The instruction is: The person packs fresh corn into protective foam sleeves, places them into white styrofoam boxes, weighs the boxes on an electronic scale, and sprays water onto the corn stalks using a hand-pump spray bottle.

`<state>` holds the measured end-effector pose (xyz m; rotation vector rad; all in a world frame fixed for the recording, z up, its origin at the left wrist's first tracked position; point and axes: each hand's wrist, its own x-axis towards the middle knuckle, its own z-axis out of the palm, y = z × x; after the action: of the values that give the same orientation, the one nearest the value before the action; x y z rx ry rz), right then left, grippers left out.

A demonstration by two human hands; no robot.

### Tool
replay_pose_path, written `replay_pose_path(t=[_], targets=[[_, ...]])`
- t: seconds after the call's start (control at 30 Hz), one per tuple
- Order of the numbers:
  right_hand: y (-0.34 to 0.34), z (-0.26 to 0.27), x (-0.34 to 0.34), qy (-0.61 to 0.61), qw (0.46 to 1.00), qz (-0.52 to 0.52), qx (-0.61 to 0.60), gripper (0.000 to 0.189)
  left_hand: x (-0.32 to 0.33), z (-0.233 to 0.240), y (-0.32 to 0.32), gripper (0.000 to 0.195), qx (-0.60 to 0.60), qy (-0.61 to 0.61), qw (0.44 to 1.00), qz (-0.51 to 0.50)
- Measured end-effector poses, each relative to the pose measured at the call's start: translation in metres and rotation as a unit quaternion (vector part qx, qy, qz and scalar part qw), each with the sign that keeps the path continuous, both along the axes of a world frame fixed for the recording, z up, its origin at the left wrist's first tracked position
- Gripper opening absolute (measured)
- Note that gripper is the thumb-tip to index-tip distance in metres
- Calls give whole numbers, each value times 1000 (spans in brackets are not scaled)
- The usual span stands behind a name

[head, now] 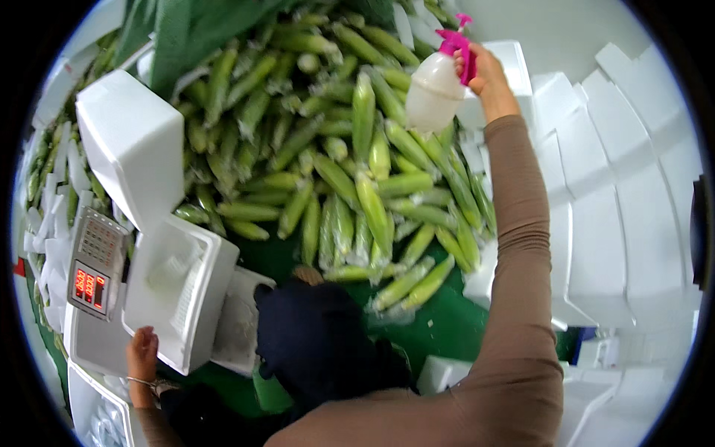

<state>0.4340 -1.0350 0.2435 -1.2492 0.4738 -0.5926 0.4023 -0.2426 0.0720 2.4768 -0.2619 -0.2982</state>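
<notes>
Raised at the upper right, my right hand (486, 70) grips a white pump spray bottle (435, 92) by its pink handle. The bottle is above the right side of a heap of long green vegetables (335, 173), many wrapped in clear film. My left hand (144, 346) is at the lower left, beside the near corner of an open white foam box (218, 290); whether its fingers touch the rim I cannot tell. Some clear film or liquid, too blurred to name, shows inside that box. My dark clothing (329, 335) hides part of the floor before me.
Left of the open box stands a digital scale panel (95, 262) with red digits. Another white foam box (131, 145) is behind it. White foam boxes (597, 184) are stacked along the right. Green cloth (195, 33) hangs at the top left; the floor (447, 324) is green.
</notes>
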Motion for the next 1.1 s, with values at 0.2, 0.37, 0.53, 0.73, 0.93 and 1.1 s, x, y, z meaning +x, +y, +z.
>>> replay_pose_path(t=[0.2,0.37,0.53,0.73,0.93,1.1], targets=[[-4,-35,-137,76,995,-68,-3,22,27,26,11,21,30,4,997,-70],[33,-105,-246,113,980,-154,61,17,20,26,14,21,11,-9,998,-66],[68,-170,-334,162,947,-235,147,20,6,12,26,24,6,52,994,-92],[183,-180,-337,271,945,-143,113,21,-18,22,34,26,27,37,994,-99],[236,-173,-286,231,963,63,121,22,-40,18,28,27,-8,80,993,-84],[247,-179,-280,258,950,113,134,22,-61,27,26,25,-1,85,993,-81]])
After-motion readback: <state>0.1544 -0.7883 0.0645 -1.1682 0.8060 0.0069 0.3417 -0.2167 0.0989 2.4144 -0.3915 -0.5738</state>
